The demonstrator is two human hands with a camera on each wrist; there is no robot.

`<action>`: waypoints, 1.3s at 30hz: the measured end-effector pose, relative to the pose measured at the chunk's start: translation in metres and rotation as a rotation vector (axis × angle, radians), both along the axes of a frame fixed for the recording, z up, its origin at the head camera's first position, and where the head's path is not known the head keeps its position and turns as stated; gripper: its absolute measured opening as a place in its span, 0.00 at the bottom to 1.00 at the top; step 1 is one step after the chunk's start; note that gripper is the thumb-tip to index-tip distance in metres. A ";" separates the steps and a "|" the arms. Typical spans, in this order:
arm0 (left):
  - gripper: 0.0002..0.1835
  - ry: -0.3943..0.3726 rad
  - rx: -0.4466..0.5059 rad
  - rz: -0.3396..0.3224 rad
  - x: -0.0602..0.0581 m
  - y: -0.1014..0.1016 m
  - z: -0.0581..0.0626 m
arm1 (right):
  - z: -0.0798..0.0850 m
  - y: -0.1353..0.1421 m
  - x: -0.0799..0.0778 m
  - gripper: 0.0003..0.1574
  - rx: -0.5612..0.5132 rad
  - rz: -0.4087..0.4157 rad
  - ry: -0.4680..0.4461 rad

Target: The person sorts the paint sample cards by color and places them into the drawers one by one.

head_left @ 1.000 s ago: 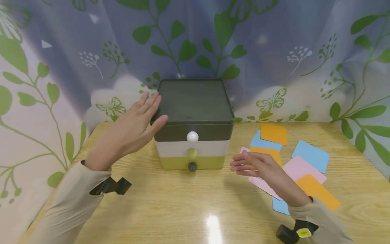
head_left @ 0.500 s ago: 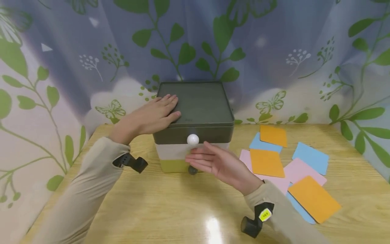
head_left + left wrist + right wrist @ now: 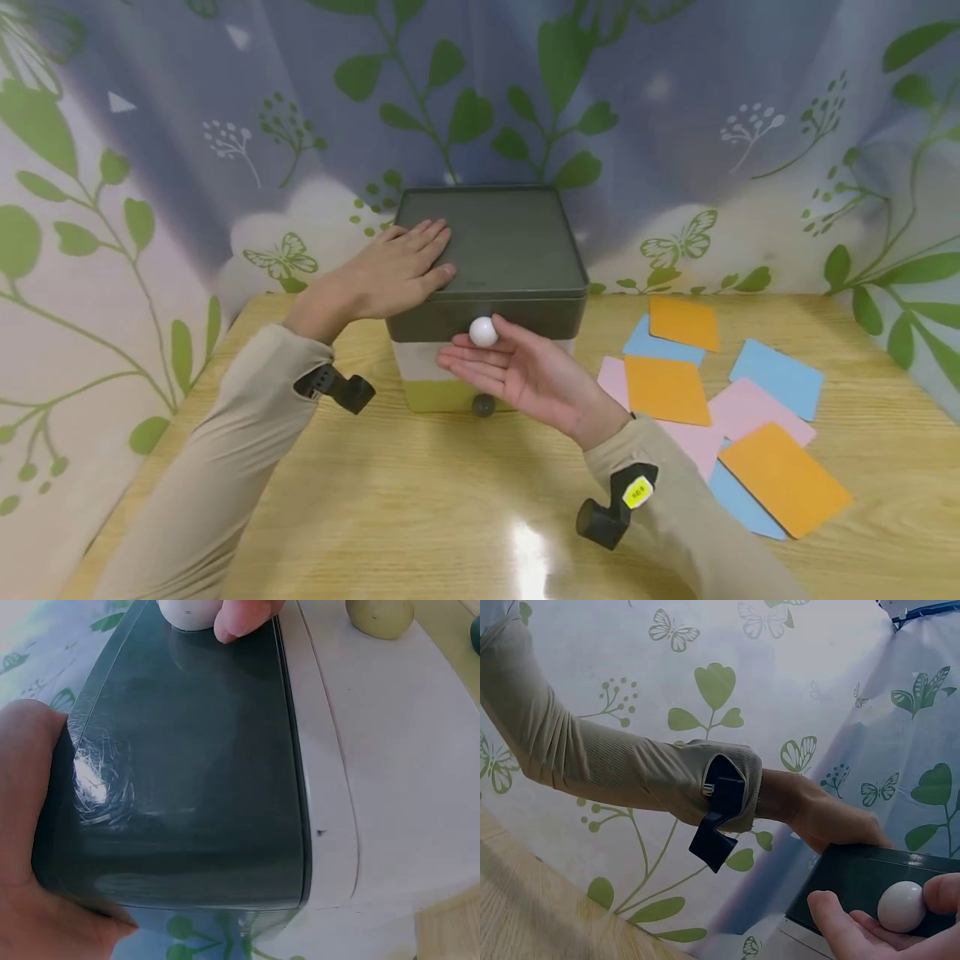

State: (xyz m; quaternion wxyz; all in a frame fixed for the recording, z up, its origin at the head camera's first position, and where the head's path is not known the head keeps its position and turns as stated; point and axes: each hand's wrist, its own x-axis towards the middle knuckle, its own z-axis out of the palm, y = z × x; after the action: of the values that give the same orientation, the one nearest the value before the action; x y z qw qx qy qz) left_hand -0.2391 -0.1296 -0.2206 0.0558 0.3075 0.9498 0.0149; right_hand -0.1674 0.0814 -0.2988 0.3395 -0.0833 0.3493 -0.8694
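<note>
A small drawer box (image 3: 498, 242) stands at the back of the table in the head view. Its tiers are dark green, white and yellow-green. My left hand (image 3: 390, 271) lies flat on the left of the dark lid, fingers extended. My right hand (image 3: 532, 375) holds the white knob (image 3: 483, 332) of the top drawer (image 3: 420, 321), thumb on its right side and fingers below and to the left. In the left wrist view a yellowish knob (image 3: 381, 615) shows on the white tier; in the head view the right hand hides it. A dark knob (image 3: 483, 406) sits below.
Several orange, blue and pink cards lie scattered on the right of the wooden table (image 3: 360, 500), among them an orange card (image 3: 785, 479) and a blue card (image 3: 777, 377). A leaf-patterned curtain (image 3: 637, 125) hangs close behind the box.
My left hand has moved right and settled on the lid. My right hand has come left from over the cards to the white knob. The drawers look still shut.
</note>
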 end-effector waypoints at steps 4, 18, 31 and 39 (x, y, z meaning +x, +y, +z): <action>0.35 -0.001 -0.002 -0.009 0.000 0.000 0.000 | 0.000 0.000 0.000 0.34 0.008 -0.003 -0.003; 0.34 -0.030 0.008 -0.050 -0.002 0.000 0.002 | -0.001 0.001 0.008 0.31 0.057 -0.024 0.032; 0.33 0.002 0.035 -0.077 -0.003 -0.007 -0.002 | -0.001 0.005 0.032 0.27 0.074 -0.033 0.034; 0.33 0.010 0.055 -0.087 -0.001 -0.007 -0.002 | -0.002 0.006 0.043 0.27 0.071 -0.001 0.064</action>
State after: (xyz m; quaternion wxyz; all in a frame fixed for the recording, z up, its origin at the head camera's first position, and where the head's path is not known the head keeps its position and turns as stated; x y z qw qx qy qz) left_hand -0.2401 -0.1371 -0.2226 0.0433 0.3499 0.9351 0.0369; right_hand -0.1243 0.0873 -0.3007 0.3303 -0.0989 0.3907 -0.8535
